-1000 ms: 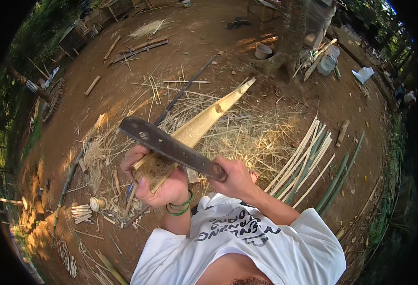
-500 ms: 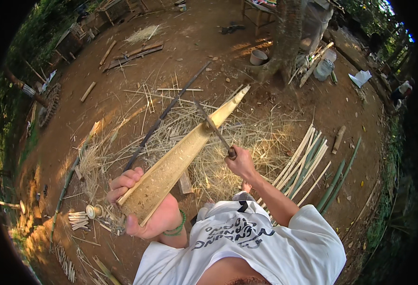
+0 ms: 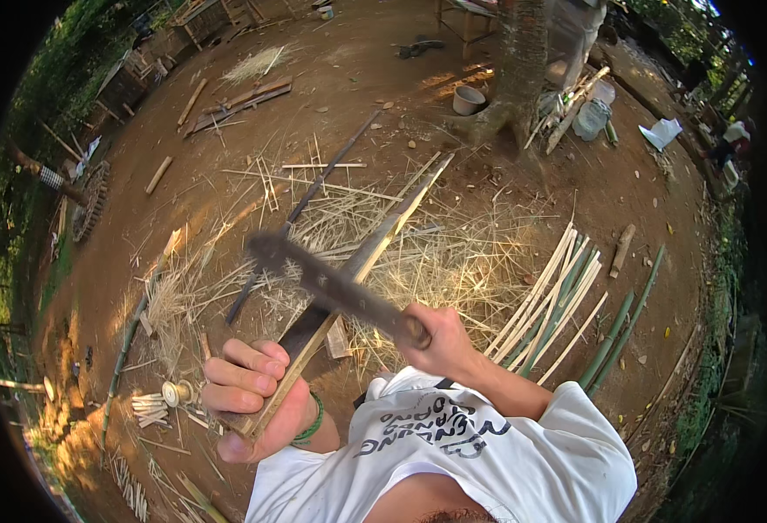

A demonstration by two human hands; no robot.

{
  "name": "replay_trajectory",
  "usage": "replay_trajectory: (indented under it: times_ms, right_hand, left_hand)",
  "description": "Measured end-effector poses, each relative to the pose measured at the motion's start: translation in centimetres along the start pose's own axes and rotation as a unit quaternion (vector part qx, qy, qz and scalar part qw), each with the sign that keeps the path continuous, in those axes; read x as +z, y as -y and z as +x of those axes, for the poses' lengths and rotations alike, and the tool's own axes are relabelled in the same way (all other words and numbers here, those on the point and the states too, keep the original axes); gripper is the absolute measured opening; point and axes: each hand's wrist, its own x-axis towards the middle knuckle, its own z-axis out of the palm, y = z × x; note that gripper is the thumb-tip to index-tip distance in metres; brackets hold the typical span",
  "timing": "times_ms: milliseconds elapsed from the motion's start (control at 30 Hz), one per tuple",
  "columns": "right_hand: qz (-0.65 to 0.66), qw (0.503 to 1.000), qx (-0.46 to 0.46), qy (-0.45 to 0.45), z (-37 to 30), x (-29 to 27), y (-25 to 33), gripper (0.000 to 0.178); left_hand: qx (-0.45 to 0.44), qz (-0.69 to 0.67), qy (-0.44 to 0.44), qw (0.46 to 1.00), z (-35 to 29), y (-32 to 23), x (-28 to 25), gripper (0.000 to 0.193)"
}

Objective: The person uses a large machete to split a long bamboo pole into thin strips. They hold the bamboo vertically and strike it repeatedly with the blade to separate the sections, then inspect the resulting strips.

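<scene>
A long split piece of bamboo (image 3: 394, 228) runs slantwise from my left hand toward the far middle, its narrow end pointing away. My left hand (image 3: 257, 392) is closed around the wide near end, fingers over the outer face and thumb below. In my right hand (image 3: 446, 344) is the wooden handle of a machete (image 3: 344, 292). Its dark blade, blurred by motion, lies across the middle of the bamboo in this view and points left. Whether the blade touches the bamboo I cannot tell. The bamboo stands on edge, so its hollow side is mostly hidden.
Pale shavings (image 3: 466, 266) cover the ground beyond my hands, crossed by a dark pole (image 3: 324, 179). Bamboo strips (image 3: 566, 301) and green poles (image 3: 612, 342) lie to the right. A tree trunk (image 3: 523, 74) and bucket (image 3: 468, 100) stand farther off; a spool (image 3: 172, 394) sits left.
The bamboo has rolled in my left hand from hollow side up onto its edge. The machete has swung left and nearer, from the far part of the bamboo to across its middle.
</scene>
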Motion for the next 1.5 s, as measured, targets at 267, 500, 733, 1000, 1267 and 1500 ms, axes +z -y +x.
replay_trajectory:
  times_ms: [267, 500, 733, 1000, 1267, 1500]
  right_hand:
    - [0.021, 0.995, -0.09, -0.03, -1.1, 0.0, 0.1, 0.018]
    - [0.047, 0.993, 0.108, -0.028, 0.6, -0.8, -4.6, 0.009]
    - [-0.006, 0.984, 0.17, -0.044, 2.6, -0.9, -10.8, 0.015]
    - [-0.049, 0.986, 0.159, -0.008, 3.7, -2.0, -11.3, 0.012]
    - [0.006, 0.996, -0.07, -0.05, 3.9, -2.3, -9.5, 0.008]
    - [-0.054, 0.998, 0.015, 0.011, 6.0, -4.9, -10.2, 0.007]
  left_hand:
    - [-0.007, -0.013, 0.037, 0.999, -0.7, 0.4, 0.2, 0.038]
    - [0.003, -0.007, 0.025, 1.0, -0.3, 0.4, 0.6, 0.038]
    - [-0.027, -0.017, 0.034, 0.999, -0.3, -0.2, 0.8, 0.035]
    - [-0.004, 0.001, 0.041, 0.999, -0.1, 0.0, 2.0, 0.033]
    - [0.01, 0.014, -0.003, 1.0, 0.3, 0.6, 2.2, 0.036]
    - [-0.01, 0.007, 0.001, 1.0, 0.0, 1.6, 2.9, 0.032]
